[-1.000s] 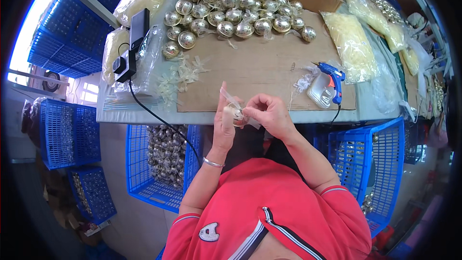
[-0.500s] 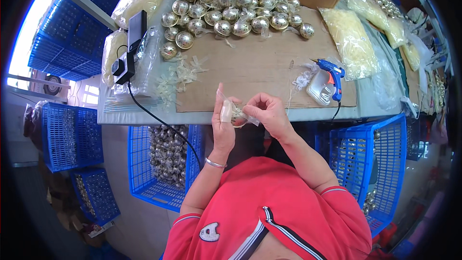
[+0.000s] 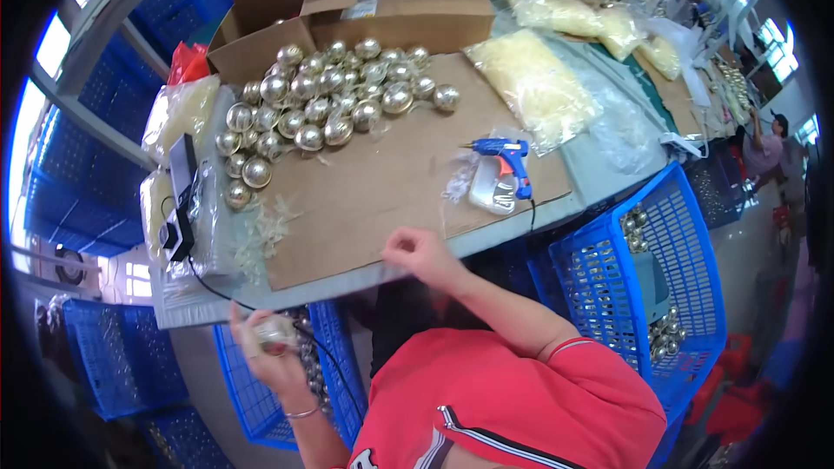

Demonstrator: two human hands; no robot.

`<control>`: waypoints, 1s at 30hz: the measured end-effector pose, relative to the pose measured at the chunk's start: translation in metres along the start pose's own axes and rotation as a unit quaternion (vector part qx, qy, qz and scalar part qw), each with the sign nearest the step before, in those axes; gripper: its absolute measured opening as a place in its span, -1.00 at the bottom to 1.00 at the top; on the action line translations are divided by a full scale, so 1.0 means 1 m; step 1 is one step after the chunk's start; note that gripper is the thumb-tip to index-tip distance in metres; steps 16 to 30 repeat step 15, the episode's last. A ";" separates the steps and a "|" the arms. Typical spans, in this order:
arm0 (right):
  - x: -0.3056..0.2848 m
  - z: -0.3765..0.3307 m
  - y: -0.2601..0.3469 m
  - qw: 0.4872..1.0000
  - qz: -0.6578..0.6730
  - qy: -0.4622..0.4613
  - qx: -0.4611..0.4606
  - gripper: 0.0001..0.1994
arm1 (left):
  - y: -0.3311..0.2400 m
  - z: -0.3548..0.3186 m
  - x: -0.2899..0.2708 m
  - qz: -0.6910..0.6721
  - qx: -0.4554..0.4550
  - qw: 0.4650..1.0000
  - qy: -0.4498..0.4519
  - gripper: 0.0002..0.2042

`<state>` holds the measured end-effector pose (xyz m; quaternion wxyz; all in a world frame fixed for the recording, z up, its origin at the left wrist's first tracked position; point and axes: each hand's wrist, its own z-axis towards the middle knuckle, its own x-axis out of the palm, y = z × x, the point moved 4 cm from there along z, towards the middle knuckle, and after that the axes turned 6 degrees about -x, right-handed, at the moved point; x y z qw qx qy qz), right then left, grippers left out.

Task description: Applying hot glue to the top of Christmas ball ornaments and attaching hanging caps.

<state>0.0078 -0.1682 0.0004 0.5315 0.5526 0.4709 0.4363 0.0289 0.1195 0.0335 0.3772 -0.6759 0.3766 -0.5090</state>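
My left hand [image 3: 268, 349] is closed around a silver-gold ball ornament [image 3: 275, 335]. It hangs off the table's front edge, above the left blue basket [image 3: 236, 391], where more ball ornaments show. Over the front part of the brown cardboard sheet [image 3: 382, 182] is my right hand [image 3: 420, 254], its fingers curled in to the thumb. Whether anything is between those fingertips cannot be made out. A heap of shiny ball ornaments [image 3: 333, 78] covers the back left of the cardboard. Clear ribbon pieces [image 3: 265, 230] lie scattered at its left edge.
Right of my right hand, a blue glue gun [image 3: 506, 156] rests on a clear plastic tray [image 3: 486, 195]. A bag of pale yellow filler [image 3: 534, 87] lies behind it. A black cable [image 3: 213, 288] crosses the left table edge. Another blue basket [image 3: 608, 269] stands at the right.
My hands have parted. The left has carried the ball ornament left and down, off the table edge; the right has moved a little left over the cardboard. The whole view has turned.
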 end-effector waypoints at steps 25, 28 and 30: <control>-0.037 0.000 -0.036 0.879 -0.341 -0.143 -0.301 -0.86 | -0.041 0.068 0.027 0.336 0.040 0.941 0.022 -0.32; -0.037 0.000 -0.036 0.879 -0.341 -0.143 -0.301 -0.86 | -0.041 0.068 0.027 0.336 0.040 0.941 0.022 -0.32; -0.037 0.000 -0.036 0.879 -0.341 -0.143 -0.301 -0.86 | -0.041 0.068 0.027 0.336 0.040 0.941 0.022 -0.32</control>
